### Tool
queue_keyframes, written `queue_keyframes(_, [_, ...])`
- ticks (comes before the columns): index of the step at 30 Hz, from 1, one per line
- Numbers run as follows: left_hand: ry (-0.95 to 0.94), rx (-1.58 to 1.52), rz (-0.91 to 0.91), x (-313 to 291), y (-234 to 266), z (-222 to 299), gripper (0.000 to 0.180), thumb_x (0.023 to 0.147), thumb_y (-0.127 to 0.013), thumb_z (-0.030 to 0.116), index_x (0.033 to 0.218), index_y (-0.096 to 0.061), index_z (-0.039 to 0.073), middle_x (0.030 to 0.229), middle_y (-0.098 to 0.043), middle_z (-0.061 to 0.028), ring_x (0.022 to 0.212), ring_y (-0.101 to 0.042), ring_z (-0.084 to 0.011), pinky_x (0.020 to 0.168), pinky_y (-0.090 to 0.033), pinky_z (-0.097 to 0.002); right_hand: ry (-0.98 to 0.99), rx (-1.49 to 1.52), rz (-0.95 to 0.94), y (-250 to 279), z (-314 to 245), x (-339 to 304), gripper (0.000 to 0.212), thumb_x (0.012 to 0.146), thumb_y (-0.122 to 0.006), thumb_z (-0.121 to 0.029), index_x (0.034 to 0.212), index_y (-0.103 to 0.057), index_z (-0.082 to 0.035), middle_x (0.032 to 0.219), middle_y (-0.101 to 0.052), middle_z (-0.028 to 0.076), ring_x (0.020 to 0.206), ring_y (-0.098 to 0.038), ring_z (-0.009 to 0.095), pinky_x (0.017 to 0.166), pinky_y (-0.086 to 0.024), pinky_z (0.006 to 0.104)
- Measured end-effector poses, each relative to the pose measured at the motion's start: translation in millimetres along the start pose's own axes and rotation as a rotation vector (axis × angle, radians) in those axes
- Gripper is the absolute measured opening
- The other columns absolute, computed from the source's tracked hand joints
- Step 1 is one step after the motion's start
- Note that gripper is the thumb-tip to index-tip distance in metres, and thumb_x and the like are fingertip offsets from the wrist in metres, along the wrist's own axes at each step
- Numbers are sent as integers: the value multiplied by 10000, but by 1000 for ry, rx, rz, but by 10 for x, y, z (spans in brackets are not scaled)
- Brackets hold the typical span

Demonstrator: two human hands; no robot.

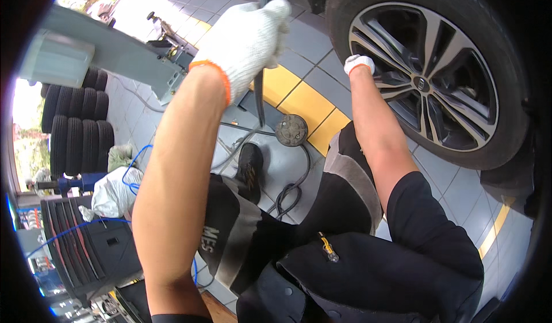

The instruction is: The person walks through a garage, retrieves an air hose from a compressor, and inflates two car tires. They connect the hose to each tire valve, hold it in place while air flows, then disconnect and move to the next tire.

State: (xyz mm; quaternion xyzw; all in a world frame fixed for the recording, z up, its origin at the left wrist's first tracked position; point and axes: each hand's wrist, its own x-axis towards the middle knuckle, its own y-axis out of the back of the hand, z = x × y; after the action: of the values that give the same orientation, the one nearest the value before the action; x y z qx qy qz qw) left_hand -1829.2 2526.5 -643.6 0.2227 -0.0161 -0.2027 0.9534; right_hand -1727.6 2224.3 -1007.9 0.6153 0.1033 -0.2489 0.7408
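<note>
My left hand [244, 41], in a white knitted glove with an orange cuff, is closed around a long dark metal bar [260, 101]. The bar stands nearly upright in the picture, running above and below the fist; its upper end leaves the view. My right hand [359, 65], gloved the same way, is curled in front of the left edge of a car wheel [422, 84]. Whatever it may hold is hidden. The wheel has a dark tyre [339, 21] and a two-tone, spoked alloy rim.
A round dark lift pad [291, 130] lies near my shoe [249, 167], beside a looped black cable [289, 193]. A grey lift post [115, 52] rises on the left. Stacked tyres [75, 136], a white bag [112, 193] and a dark tool cabinet [86, 242] stand beyond my left arm.
</note>
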Motion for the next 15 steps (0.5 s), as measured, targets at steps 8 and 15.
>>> queue_keyframes(8, [355,-285,3,111,-110,-524,386,1089,-577,369,952,-635,13,701,-555,-34,616,-544,-155,639,-480,-326,328,-1896,-300,-227,89,104,358,1102,-432,-316,1346,-682,-240,1389,-689,-31,1188,-657,186,854,-581,415])
queue_keyframes(15, [232,-238,-215,348,-180,-710,377,1066,-621,389,954,-638,29,718,-559,-21,627,-534,-130,653,-514,-308,878,-2527,-150,-418,143,473,244,1107,-466,-228,1192,-688,-174,1065,-764,6,835,-747,185,622,-638,362])
